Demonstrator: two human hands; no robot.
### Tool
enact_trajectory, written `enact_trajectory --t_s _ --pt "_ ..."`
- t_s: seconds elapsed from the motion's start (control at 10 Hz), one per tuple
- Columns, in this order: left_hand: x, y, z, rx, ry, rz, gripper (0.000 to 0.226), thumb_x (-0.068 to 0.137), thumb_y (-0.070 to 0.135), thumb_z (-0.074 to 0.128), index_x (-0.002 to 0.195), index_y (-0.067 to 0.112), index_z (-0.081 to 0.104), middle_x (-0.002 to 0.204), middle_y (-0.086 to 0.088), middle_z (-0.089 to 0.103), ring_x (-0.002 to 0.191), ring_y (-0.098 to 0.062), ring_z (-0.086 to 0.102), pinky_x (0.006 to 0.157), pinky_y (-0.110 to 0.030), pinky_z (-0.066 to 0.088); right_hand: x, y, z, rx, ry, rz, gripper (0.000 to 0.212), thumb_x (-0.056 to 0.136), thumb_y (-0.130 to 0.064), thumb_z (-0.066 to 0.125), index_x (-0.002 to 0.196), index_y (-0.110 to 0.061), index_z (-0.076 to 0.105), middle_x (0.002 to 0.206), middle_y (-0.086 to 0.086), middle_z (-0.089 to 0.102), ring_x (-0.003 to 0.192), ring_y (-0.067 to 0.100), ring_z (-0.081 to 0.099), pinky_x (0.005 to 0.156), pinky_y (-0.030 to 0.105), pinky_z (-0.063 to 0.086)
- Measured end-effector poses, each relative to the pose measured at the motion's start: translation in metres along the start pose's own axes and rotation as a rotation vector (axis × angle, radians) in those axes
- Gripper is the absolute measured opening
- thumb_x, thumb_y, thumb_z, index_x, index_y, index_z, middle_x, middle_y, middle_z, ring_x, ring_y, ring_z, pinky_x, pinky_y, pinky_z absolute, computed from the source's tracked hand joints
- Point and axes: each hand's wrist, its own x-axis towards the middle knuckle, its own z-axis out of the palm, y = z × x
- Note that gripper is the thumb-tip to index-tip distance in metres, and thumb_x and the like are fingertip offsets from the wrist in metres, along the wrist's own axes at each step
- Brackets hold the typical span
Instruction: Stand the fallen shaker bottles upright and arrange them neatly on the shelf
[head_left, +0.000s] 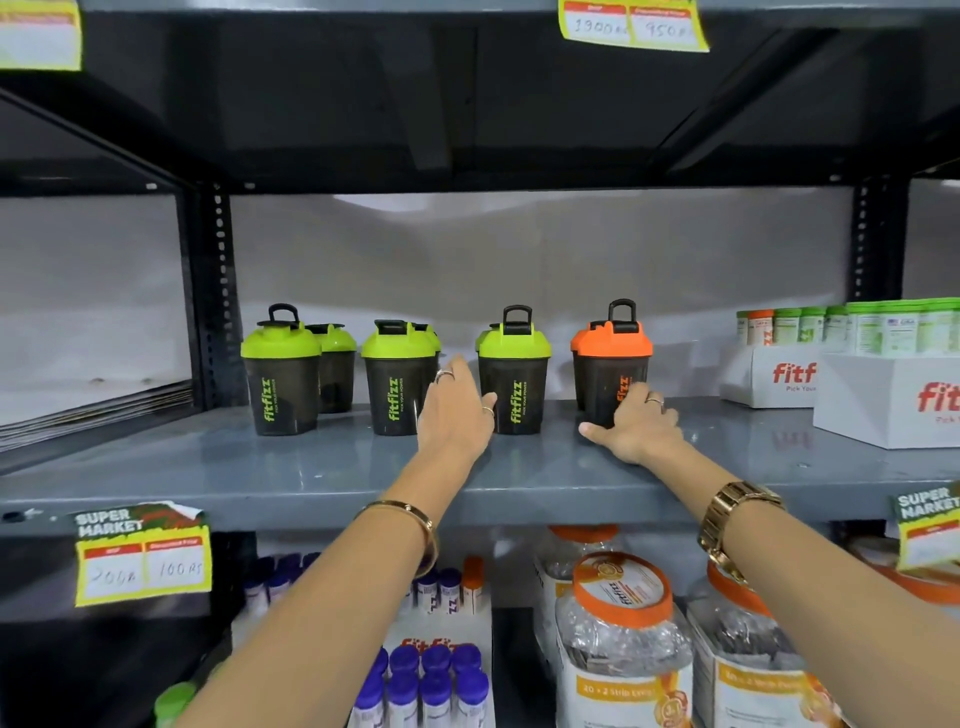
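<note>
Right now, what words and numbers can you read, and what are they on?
"fitfizz": green-lidded dark shaker bottle, also orange-lidded dark shaker bottle.
"fitf": white cardboard box.
"SUPER MARKET", "100": yellow price tag on shelf edge.
"1900", "950": yellow price tag overhead.
"fitfizz": orange-lidded clear jar.
Smaller print: too blurred.

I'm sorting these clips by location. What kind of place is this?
Most likely a shop aisle: price tags on a metal shelf, rows of shaker bottles, branded display boxes.
</note>
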Motion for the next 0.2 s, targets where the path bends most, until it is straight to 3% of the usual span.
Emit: enact_trajectory --t_s 0.2 --pt "-0.013 -0.004 -0.013 0.076 0.035 0.12 0.059 0.093 0.021 0.048 0.14 -0.001 0.021 0.149 -0.02 0.027 0.137 -0.03 0.025 0.112 -0.038 0.024 -0.02 -0.006 -0.002 0.017 0.033 -0.113 0.08 0.086 -0.043 0.061 0.144 -0.006 0.02 0.149 0.019 0.028 0.135 0.04 0.027 0.108 0.047 0.03"
